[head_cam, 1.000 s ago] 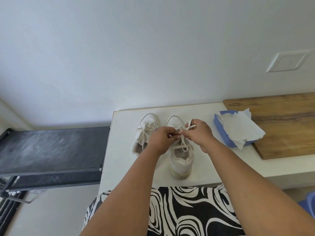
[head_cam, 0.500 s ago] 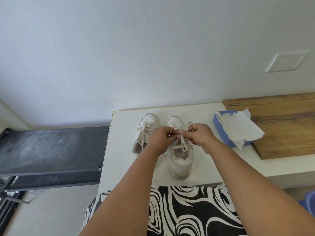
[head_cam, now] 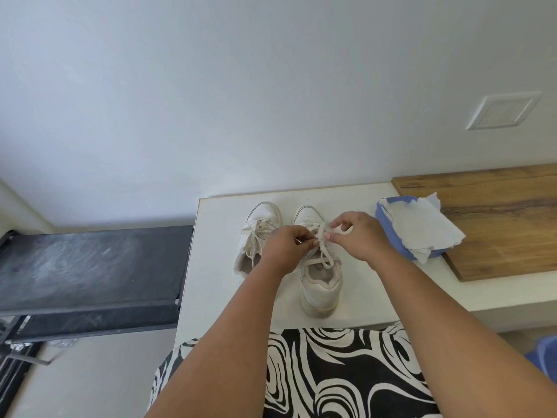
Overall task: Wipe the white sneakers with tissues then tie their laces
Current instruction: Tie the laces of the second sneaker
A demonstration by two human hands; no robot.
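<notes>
Centrally on the white table (head_cam: 211, 267), two white sneakers are set side by side with their toes toward the far wall. The right sneaker (head_cam: 321, 285) is being laced: one strand of its laces (head_cam: 324, 257) is pinched by the curled fingers of the left hand (head_cam: 283, 245), and another strand, looped over the tongue, is pinched by the right hand (head_cam: 355, 236). Both hands are held just above the shoe, fingertips nearly touching. The left sneaker (head_cam: 256, 233) is partly hidden behind the left wrist, its laces lying in a bow. Tissues (head_cam: 422, 233) are draped over a blue box (head_cam: 391, 236) to the right, beside a wooden board (head_cam: 497, 221).
</notes>
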